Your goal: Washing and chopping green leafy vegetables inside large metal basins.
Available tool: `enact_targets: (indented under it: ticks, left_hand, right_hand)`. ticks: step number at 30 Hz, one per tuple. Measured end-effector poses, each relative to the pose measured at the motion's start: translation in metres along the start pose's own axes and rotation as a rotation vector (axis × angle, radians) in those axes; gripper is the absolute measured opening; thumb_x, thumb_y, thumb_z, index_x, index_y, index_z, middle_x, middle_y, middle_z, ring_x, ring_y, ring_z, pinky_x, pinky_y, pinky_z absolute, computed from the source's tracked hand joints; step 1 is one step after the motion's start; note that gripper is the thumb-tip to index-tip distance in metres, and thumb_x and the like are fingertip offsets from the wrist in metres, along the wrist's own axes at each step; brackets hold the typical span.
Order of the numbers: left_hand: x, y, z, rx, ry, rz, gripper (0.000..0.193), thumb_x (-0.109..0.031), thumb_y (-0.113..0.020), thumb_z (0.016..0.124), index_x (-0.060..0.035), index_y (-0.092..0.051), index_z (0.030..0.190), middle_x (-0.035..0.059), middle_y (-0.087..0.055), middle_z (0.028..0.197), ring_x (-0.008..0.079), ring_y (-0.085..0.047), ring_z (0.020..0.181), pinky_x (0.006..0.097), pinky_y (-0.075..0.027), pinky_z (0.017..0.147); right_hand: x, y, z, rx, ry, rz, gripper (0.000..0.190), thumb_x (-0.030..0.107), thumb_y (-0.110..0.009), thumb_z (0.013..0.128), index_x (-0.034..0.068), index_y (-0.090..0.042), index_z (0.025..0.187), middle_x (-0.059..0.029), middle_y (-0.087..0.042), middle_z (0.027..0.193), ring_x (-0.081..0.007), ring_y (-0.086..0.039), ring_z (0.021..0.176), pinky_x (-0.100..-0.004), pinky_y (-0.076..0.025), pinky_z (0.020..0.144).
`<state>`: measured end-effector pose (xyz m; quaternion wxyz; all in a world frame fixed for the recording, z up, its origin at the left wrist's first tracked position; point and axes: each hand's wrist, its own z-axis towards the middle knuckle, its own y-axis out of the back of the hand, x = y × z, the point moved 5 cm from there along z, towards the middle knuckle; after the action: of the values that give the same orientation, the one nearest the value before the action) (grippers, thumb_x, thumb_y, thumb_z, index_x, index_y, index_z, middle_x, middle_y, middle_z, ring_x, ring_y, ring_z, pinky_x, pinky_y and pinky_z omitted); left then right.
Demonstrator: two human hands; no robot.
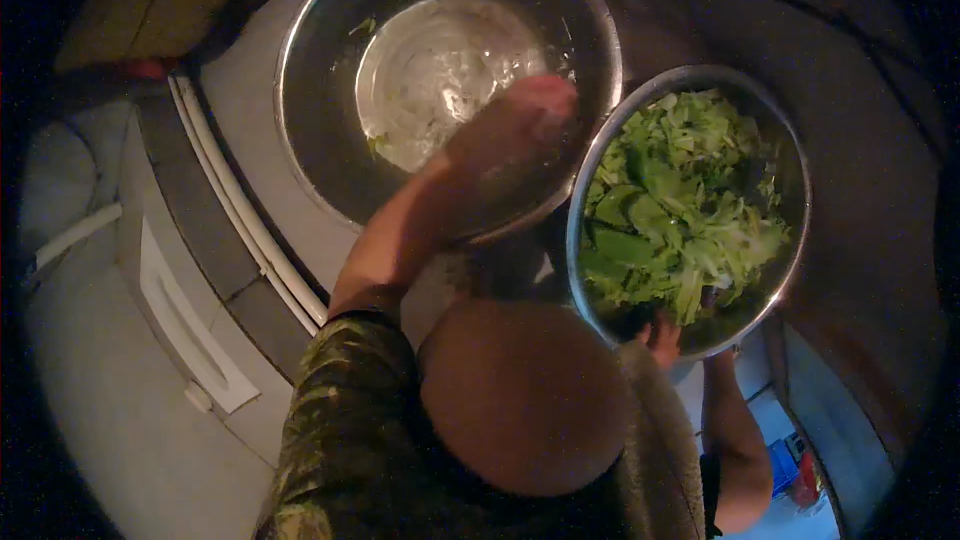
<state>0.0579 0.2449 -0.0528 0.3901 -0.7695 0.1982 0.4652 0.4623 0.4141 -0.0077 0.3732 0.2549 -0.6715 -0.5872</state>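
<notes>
My left hand (551, 97), blurred and reddish, is down inside a wide metal basin (311, 172) of water. Its forearm crosses the near rim, and I cannot tell whether the fingers hold anything. Ripples and glints cover the water (450, 75), with a few green scraps at its edge. To the right, a smaller metal bowl (581, 270) is tilted and heaped with cut leafy greens (675, 202). My right hand (664, 343) grips this bowl's near rim, fingers showing inside it and wrist below. Part of that hand is hidden behind the rim and a beige cloth (664, 435).
Pale pipes (240, 210) run along the tiled ledge (187, 187) at left. A white slotted piece (184, 322) lies beyond them. Below, a rounded bare-skin shape (525, 397) fills the middle. Dark hoses (847, 15) lie upper right; blue and red items (795, 472) are lower right.
</notes>
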Motion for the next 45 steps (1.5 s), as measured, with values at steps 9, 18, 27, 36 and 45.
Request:
enact_targets:
  ticks: [9,18,27,36,45]
  left_hand:
    - [-0.124,0.219,-0.107,-1.199,0.075,1.206,0.038,-0.042,-0.063,0.074,-0.0050,-0.066,0.084,0.0150,-0.065,0.081,0.0259,-0.063,0.075,0.0352,-0.049,0.069]
    - [-0.009,0.215,-0.129,-0.701,0.271,1.152,0.033,-0.032,-0.050,0.081,-0.0028,-0.064,0.086,0.0193,-0.063,0.079,0.0342,-0.062,0.073,0.0408,-0.048,0.066]
    - [-0.192,-0.092,0.022,0.021,-0.077,1.434,0.027,-0.026,-0.052,0.085,-0.0022,-0.064,0.090,0.0146,-0.062,0.075,0.0210,-0.058,0.067,0.0339,-0.045,0.065]
    - [-0.070,-0.255,0.082,0.120,-0.062,1.450,0.058,-0.049,-0.060,0.075,-0.0007,-0.057,0.108,0.0194,-0.062,0.095,0.0300,-0.060,0.090,0.0380,-0.045,0.079]
    - [0.021,-0.292,0.033,0.208,-0.015,1.151,0.103,-0.047,-0.079,0.054,0.0026,-0.030,0.130,0.0232,-0.044,0.124,0.0304,-0.049,0.110,0.0355,-0.040,0.094]
  right_hand:
    - [0.008,0.003,0.006,-0.021,0.001,-0.006,0.033,0.031,-0.054,0.079,0.012,-0.060,0.106,-0.0170,-0.056,0.098,-0.0368,-0.056,0.070,-0.0448,-0.043,0.057]
    - [0.003,0.004,0.001,0.106,-0.101,0.107,0.039,0.030,-0.057,0.076,0.009,-0.058,0.109,-0.0216,-0.056,0.102,-0.0389,-0.056,0.082,-0.0445,-0.045,0.068]
    - [0.019,0.034,0.010,-0.084,-0.190,0.126,0.033,0.029,-0.055,0.079,0.006,-0.056,0.103,-0.0158,-0.054,0.099,-0.0325,-0.056,0.081,-0.0429,-0.043,0.067]
    - [-0.008,0.012,0.056,-0.182,-0.638,1.016,0.022,0.020,-0.052,0.081,0.001,-0.052,0.092,-0.0190,-0.057,0.086,-0.0365,-0.055,0.071,-0.0418,-0.044,0.066]
    - [0.037,-0.009,0.115,0.001,-0.525,1.913,0.038,0.013,-0.048,0.081,0.007,-0.049,0.119,-0.0081,-0.059,0.102,-0.0192,-0.057,0.086,-0.0315,-0.044,0.073]
